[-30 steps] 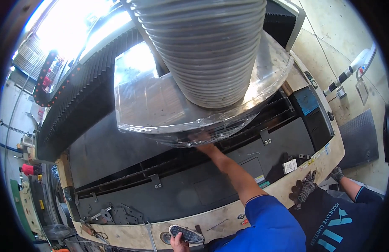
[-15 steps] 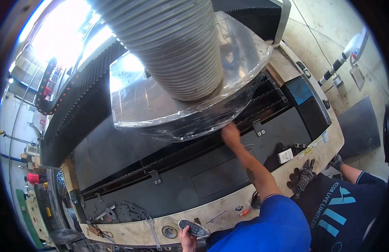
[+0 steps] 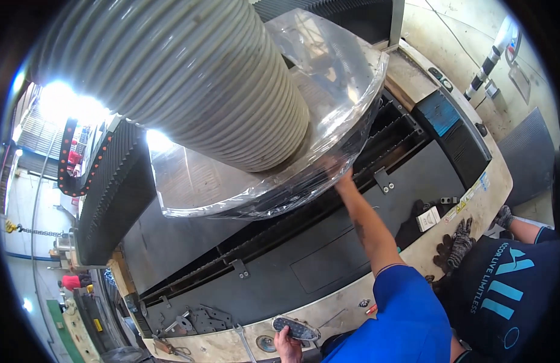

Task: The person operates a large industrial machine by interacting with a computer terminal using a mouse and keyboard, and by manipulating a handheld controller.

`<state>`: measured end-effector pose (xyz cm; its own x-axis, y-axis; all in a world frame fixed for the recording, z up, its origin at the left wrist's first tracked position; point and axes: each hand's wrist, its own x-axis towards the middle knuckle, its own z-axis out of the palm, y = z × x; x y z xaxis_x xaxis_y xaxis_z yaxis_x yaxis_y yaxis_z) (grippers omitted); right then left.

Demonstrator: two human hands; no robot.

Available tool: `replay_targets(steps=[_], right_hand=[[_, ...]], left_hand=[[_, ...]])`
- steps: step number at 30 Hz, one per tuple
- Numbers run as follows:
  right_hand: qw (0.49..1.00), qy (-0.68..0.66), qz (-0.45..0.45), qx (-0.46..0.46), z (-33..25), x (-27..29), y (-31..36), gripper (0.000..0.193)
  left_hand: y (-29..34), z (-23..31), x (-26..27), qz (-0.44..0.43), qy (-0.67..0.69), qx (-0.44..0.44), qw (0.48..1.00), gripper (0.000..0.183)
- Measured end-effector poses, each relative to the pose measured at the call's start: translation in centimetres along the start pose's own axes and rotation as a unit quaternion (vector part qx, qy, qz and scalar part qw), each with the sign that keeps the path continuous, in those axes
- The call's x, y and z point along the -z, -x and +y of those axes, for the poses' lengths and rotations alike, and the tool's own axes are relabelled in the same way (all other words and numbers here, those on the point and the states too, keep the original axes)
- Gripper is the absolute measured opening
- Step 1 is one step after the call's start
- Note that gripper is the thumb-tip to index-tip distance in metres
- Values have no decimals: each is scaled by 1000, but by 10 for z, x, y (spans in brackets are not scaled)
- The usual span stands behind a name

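My left hand (image 3: 286, 348), low in the picture, is closed around an oblong handheld device (image 3: 297, 328) with a dark speckled face and a pale edge; its exact kind is unclear. My right arm stretches forward across a black machine bed. At its end, my right hand (image 3: 342, 172) reaches under the edge of a metal hood (image 3: 213, 181) wrapped in clear plastic film. Its fingers are blurred and partly behind the film, so their grip is hidden. A wide ribbed grey hose (image 3: 231, 97) rises from the hood's top.
A co-worker in a dark shirt (image 3: 504, 290) leans in at right, a patterned glove (image 3: 460, 245) on the bed's pale rim. A small white box (image 3: 428, 219) lies nearby. Dark metal plates (image 3: 210, 317), a wrench (image 3: 245, 342) and pliers (image 3: 171, 349) lie at the front left.
My view has shifted, so the hose looms larger at upper left. My right hand has gone further under the hood's film edge. The left hand still holds the device.
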<state>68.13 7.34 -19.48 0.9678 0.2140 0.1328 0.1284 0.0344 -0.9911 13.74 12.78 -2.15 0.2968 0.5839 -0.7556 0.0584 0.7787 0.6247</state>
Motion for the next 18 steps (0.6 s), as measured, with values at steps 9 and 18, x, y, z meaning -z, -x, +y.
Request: replay_targets(steps=[9,18], right_hand=[[927,322,19,190,-99,54,193,33],[934,251,-246,65,-147,49,391,39]], left_hand=[[5,-21,-16,-72,19,17,997,23],[84,-92,-5,-157,92,-14,983,29]])
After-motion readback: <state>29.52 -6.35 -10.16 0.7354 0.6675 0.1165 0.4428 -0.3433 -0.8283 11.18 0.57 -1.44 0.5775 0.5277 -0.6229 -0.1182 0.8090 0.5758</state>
